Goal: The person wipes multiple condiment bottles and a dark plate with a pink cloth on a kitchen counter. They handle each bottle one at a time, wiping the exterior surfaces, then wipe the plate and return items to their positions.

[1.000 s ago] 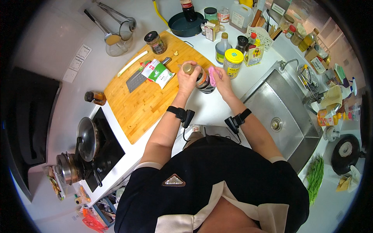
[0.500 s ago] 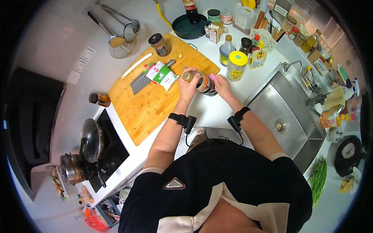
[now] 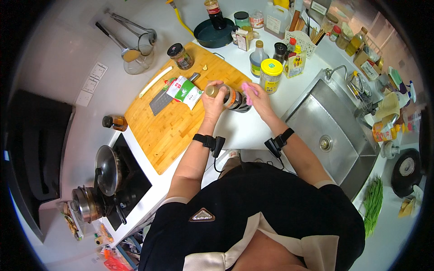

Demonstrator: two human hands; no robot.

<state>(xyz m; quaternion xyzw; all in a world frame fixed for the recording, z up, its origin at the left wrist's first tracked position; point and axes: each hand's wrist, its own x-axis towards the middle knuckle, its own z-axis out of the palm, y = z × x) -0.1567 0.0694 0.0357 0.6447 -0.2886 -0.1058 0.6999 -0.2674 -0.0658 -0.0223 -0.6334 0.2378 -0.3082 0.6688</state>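
Note:
My left hand (image 3: 214,105) is closed round the neck of a dark glass sauce bottle (image 3: 235,100) with a gold cap. The bottle is tilted, its cap end toward the left and its base toward the right. In my right hand (image 3: 261,102) a pink cloth (image 3: 247,91) is bunched up, right beside the bottle's base. Left of the bottle, a white and green packet (image 3: 185,92) lies partly over a cleaver (image 3: 160,102) on the wooden cutting board (image 3: 158,140). The part of the neck under my left fingers is hidden.
A jar with a yellow lid (image 3: 271,77) and a squat bottle (image 3: 258,58) stand beyond my right hand. The steel sink (image 3: 312,131) is at the right, the black cooktop (image 3: 135,167) with a lidded pan (image 3: 108,170) at the left. A leek stalk (image 3: 156,81) lies on the board.
The pink cloth has come slightly away from the bottle's side, and more of it shows above my right hand. My left hand keeps hold of the bottle; the whole view has shifted slightly.

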